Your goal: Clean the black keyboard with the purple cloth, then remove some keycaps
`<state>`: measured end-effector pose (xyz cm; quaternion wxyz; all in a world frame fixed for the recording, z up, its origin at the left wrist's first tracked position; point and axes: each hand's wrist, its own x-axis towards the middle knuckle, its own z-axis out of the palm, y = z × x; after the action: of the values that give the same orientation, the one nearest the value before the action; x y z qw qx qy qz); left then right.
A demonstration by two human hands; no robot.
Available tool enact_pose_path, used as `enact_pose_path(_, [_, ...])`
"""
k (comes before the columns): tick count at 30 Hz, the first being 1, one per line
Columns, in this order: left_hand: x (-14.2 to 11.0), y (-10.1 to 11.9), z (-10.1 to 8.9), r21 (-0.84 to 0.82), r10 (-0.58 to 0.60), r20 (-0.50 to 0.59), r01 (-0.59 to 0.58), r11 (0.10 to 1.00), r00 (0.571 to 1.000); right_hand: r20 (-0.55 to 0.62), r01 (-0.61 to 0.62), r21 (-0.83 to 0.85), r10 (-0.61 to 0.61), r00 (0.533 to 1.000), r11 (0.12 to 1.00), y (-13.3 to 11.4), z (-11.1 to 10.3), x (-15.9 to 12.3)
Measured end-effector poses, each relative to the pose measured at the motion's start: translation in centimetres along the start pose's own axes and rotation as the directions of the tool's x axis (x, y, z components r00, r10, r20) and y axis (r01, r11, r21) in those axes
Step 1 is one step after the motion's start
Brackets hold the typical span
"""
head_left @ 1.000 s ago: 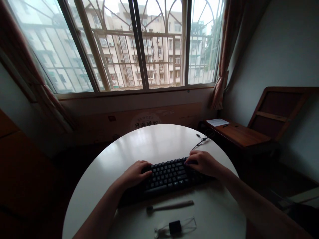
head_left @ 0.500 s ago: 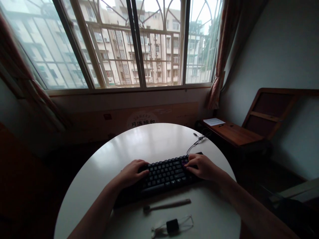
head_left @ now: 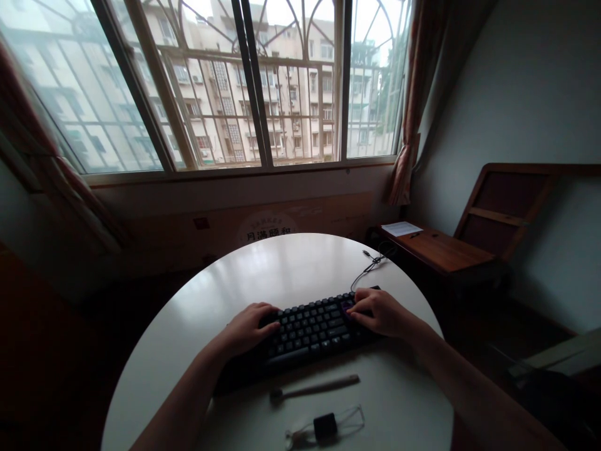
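Inside the table's far edge [head_left: 291, 240], the keyboard [head_left: 303, 334] had many keys in place. The left hand [head_left: 251, 326] lay on it, the right hand [head_left: 378, 313] was narrow at 1 purple spot [head_left: 347, 307]. Their hold, and what remained, were unclear.

Left hand [head_left: 251, 324] on black keyboard [head_left: 310, 332]; right hand [head_left: 381, 313] touches what seems a purple part [head_left: 347, 308]

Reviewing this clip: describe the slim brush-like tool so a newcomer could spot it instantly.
On the round white table, find the black keyboard. Just nearer the camera lies the slim tool, with a dark head at its left end. Its single straight handle sets it apart from the black block with wire loops, which lies nearer still.
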<state>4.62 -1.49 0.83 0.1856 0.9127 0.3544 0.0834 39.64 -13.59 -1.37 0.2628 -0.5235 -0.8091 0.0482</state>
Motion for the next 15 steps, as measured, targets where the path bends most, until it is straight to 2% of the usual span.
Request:
enact_pose_path(8, [-0.02,0.29,-0.12,-0.015,0.002,-0.001,-0.002,1.000,1.000,0.028,0.028,-0.007,-0.028,0.999,1.000,-0.02,0.19,0.09])
enact_pose_path(15, [-0.13,0.48,-0.24,0.002,-0.011,-0.002,0.011,1.000,1.000,-0.035,0.016,0.007,-0.015,0.999,1.000,0.02,0.15,0.07])
